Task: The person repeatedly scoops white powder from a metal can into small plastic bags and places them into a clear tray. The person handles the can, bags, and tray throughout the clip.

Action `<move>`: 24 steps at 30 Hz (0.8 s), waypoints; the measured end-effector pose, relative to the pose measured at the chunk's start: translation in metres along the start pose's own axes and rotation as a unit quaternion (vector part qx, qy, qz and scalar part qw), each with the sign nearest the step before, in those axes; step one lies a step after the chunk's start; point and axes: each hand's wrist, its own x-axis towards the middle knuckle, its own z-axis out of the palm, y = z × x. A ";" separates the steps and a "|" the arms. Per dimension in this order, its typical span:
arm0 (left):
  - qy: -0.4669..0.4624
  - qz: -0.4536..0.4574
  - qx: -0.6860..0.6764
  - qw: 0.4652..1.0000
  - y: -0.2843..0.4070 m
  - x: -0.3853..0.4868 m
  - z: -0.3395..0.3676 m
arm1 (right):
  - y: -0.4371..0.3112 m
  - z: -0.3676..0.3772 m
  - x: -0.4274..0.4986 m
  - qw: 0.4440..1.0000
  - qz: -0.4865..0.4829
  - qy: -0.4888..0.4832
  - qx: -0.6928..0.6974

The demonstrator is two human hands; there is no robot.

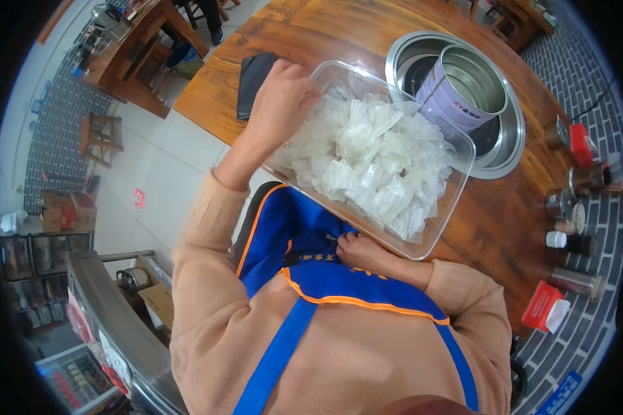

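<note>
A clear plastic tub [449,220] at the table's near edge is heaped with small, translucent plastic packets [379,155]. Over its left corner is my left hand [285,93], fingers bent towards the packets; whether it pinches anything is hidden. A dark smartphone [253,83] lies on the table just beyond that hand's wrist side. My right hand [361,250] is low, by the near side of the tub, its fingers curled against my blue apron [311,207]. I cannot make out if it grips the cloth.
A round steel-rimmed well [516,140] in the wooden table [503,218] holds an open, tilted lilac tin can [457,98]. Jars, a white-capped bottle [555,239] and a red tissue box [542,306] line the right edge by the brick-patterned wall. A steel counter [96,301] stands at left.
</note>
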 end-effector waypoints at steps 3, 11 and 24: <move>-0.071 0.017 -0.007 0.997 -0.012 0.029 0.015 | -0.002 0.003 -0.002 1.000 0.002 0.016 -0.004; -0.176 -0.038 0.009 0.984 -0.013 0.064 0.055 | -0.001 0.001 0.000 0.999 -0.012 0.019 -0.049; -0.199 -0.174 -0.175 0.948 -0.005 0.042 0.031 | 0.003 -0.004 -0.001 0.997 -0.032 0.022 -0.063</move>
